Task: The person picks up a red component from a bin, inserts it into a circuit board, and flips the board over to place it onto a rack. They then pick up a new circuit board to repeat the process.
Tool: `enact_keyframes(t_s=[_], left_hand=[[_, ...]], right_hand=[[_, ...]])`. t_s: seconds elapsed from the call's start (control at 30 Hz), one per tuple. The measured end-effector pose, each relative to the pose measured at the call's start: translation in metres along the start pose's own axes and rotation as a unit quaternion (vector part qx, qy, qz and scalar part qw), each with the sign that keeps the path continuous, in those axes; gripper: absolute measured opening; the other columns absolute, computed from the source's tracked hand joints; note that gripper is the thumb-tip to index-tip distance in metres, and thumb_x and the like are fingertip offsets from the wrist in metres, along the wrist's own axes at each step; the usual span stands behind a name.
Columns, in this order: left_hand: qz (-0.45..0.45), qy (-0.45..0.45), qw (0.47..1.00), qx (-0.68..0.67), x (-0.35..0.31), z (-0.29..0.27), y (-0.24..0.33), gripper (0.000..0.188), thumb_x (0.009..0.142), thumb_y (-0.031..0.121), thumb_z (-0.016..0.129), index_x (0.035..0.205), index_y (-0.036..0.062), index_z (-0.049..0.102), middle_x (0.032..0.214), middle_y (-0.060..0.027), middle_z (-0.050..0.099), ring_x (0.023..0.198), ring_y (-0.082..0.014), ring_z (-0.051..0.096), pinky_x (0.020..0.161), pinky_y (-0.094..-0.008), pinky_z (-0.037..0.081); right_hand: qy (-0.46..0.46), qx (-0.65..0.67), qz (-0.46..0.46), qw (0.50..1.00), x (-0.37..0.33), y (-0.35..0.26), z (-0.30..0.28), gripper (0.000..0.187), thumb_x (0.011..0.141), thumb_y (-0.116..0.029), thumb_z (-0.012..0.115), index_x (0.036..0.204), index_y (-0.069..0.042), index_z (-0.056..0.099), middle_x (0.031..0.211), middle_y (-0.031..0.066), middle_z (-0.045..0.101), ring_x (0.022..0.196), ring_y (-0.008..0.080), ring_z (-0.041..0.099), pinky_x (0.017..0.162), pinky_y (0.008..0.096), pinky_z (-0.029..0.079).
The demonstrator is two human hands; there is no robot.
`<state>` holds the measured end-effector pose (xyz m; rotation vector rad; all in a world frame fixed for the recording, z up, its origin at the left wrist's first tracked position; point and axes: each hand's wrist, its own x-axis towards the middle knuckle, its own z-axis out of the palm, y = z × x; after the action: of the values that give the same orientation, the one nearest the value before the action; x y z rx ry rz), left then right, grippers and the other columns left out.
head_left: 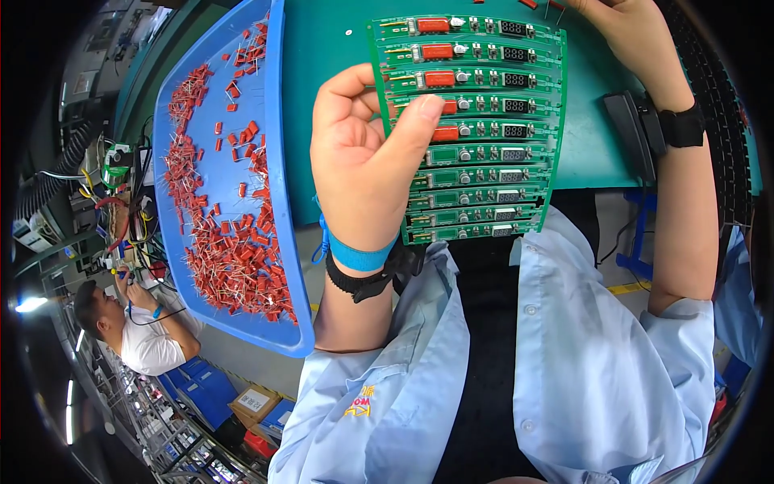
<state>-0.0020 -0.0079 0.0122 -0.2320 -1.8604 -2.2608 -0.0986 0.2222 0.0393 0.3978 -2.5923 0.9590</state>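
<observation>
My left hand (363, 153) is closed on the left edge of a green circuit board panel (558, 121), its thumb lying across the front. Several strips make up the panel, each with a small digit display. Red box-shaped capacitors (436, 52) sit on the upper strips; on the lower ones that spot shows bare green. My right hand (625, 36) reaches to the top edge of the view, beyond the panel's upper right corner. Its fingers are mostly cut off there, beside loose red capacitors (528, 4), so its grip is hidden.
A blue tray (284, 161) of loose red capacitors with wire leads stands left of my left hand. Beneath the panel is a green work surface (597, 161). A black device (630, 133) lies near my right forearm. Another person (149, 331) works at the far left, among wires.
</observation>
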Motion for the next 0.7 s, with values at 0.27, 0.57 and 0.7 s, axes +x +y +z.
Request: enact_keyframes(t_s=[0.27, 0.57, 0.7], left_hand=[[-0.014, 0.007, 1.000, -0.026, -0.0004, -0.0029, -0.0021, 0.029, 0.086, 0.000, 0.057, 0.111, -0.0043, 0.042, 0.098, -0.0110, 0.059, 0.084, -0.0095, 0.058, 0.074, -0.0217, 0.048], [-0.014, 0.039, 0.998, -0.046, -0.0017, -0.0021, -0.0004, 0.020, 0.091, 0.007, 0.052, 0.107, -0.0043, 0.047, 0.093, -0.0088, 0.062, 0.081, -0.0073, 0.057, 0.072, -0.0197, 0.046], [-0.013, 0.049, 0.998, -0.043, -0.0034, -0.0023, 0.0016, 0.020, 0.091, 0.007, 0.052, 0.107, -0.0043, 0.047, 0.093, -0.0089, 0.062, 0.081, -0.0072, 0.057, 0.072, -0.0198, 0.046]], right_hand=[[0.029, 0.013, 0.010, 0.999, 0.0015, 0.0052, 0.0025, 0.012, 0.079, -0.010, 0.064, 0.080, 0.003, 0.065, 0.068, 0.0071, 0.063, 0.060, 0.0120, 0.058, 0.057, 0.0242, 0.046], [0.034, -0.033, 0.031, 0.998, 0.0020, 0.0051, 0.0001, 0.016, 0.083, -0.013, 0.060, 0.080, 0.002, 0.065, 0.066, 0.0067, 0.061, 0.059, 0.0128, 0.056, 0.057, 0.0255, 0.045], [0.028, -0.016, 0.021, 0.999, 0.0030, 0.0078, 0.0005, 0.017, 0.086, -0.013, 0.056, 0.085, 0.003, 0.064, 0.071, 0.0062, 0.061, 0.062, 0.0131, 0.056, 0.059, 0.0256, 0.045]])
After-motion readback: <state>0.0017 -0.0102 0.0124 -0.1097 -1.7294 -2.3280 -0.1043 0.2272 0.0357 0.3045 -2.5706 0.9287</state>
